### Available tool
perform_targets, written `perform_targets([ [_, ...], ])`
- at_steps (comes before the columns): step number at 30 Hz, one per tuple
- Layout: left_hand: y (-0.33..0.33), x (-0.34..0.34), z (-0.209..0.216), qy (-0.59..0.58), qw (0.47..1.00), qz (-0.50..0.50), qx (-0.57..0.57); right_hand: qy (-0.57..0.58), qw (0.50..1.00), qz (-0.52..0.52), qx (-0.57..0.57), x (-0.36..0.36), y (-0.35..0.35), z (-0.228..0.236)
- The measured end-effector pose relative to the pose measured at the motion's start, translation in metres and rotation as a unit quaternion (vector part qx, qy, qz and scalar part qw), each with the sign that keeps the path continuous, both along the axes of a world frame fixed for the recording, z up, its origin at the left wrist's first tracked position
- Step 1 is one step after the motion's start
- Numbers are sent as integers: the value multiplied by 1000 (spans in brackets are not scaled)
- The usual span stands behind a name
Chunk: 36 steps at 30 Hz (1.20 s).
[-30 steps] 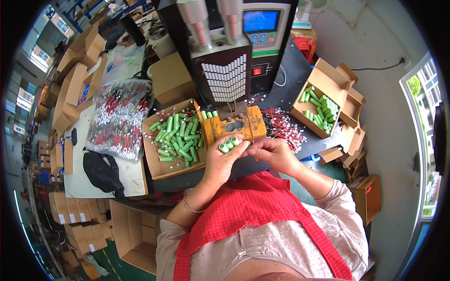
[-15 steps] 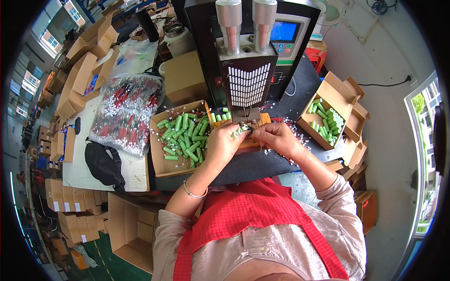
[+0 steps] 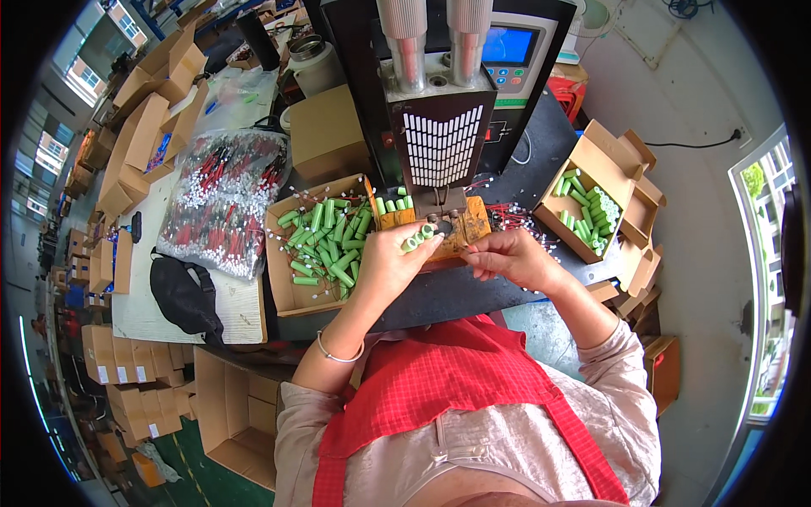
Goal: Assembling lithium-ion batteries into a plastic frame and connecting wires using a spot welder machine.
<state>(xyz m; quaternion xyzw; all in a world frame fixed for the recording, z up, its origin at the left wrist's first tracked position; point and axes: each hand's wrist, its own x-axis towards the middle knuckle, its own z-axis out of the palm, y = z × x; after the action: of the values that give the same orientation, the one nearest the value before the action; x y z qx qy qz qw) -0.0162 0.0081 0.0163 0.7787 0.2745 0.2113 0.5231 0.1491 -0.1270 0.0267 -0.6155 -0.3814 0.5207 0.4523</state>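
My left hand (image 3: 397, 255) is closed around several green battery cells (image 3: 413, 242), their pale ends showing beside the thumb. It is at the front of an orange-brown wooden block (image 3: 475, 221) under the head of a black bench welding machine (image 3: 443, 139). Just right of it, my right hand (image 3: 513, 258) has thumb and forefinger pinched together, the other fingers curled. Whatever lies in that pinch is too small to make out. A few more green cells (image 3: 394, 205) stand at the block's left rear, near the machine's electrodes.
Left of the block, an open carton (image 3: 291, 297) holds loose green cells with wires. At the right, a smaller carton (image 3: 564, 225) holds stacked cells. Red and black wires with white connectors (image 3: 507, 216) lie behind my right hand. A plastic bag of wire leads (image 3: 224, 203) lies farther left.
My right hand has drawn away from the left hand, toward the right and slightly nearer me. My left hand still holds the cells, now slightly left. The view has shifted a little.
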Motion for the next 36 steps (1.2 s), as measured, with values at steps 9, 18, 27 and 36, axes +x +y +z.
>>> perform_targets([
  [9,3,-13,-3,-128,934,-40,-330,-69,994,-4,87,-10,2,9],
  [18,1,9,-20,-87,994,27,67,-120,992,-19,-19,-8,24,6],
  [27,4,19,-22,-124,983,45,125,-111,993,-37,2,-6,32,1],
  [36,45,-49,-20,-103,957,174,207,-426,871,-199,145,54,-19,-34],
])
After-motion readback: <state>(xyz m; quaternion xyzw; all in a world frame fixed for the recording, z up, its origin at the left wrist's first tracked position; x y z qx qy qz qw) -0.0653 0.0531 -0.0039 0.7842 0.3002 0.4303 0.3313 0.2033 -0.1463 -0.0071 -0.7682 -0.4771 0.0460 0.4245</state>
